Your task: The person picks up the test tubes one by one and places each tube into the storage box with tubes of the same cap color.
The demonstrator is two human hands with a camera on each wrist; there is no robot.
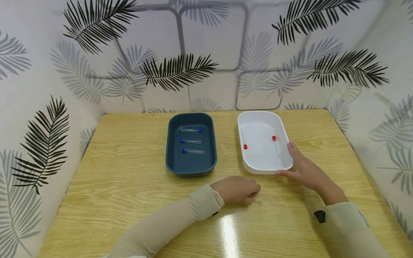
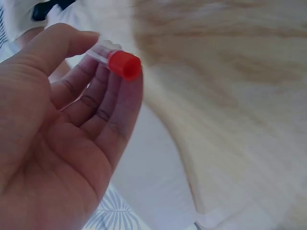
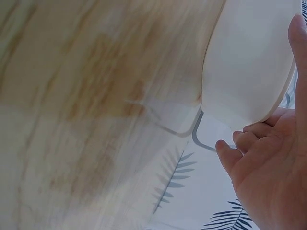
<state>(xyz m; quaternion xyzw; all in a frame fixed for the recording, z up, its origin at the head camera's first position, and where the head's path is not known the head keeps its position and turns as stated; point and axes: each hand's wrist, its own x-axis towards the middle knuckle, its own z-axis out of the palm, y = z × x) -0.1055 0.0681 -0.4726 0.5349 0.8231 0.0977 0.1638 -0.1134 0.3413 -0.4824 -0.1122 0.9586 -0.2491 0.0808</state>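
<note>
My left hand (image 1: 237, 190), in front of the white tray (image 1: 262, 168), pinches a clear test tube with a red cap (image 2: 124, 64) between thumb and fingers. In the head view that tube is mostly hidden by the hand. At the tray's near right corner, my right hand (image 1: 306, 172) holds the tray, thumb along the front and fingers along the right side. The right wrist view shows these fingers (image 3: 259, 134) against the tray's outer wall. Inside the tray lie two more red-capped tubes, one cap (image 1: 274, 138) toward the right and another cap (image 1: 245, 146) by the left wall.
A dark blue tray (image 1: 190, 170) stands left of the white one. Three blue-capped tubes lie in it, one of them a middle tube (image 1: 191, 141). Both trays sit on a wood-grain table (image 1: 122, 172), with leaf-patterned cloth (image 1: 213, 89) behind and at the sides.
</note>
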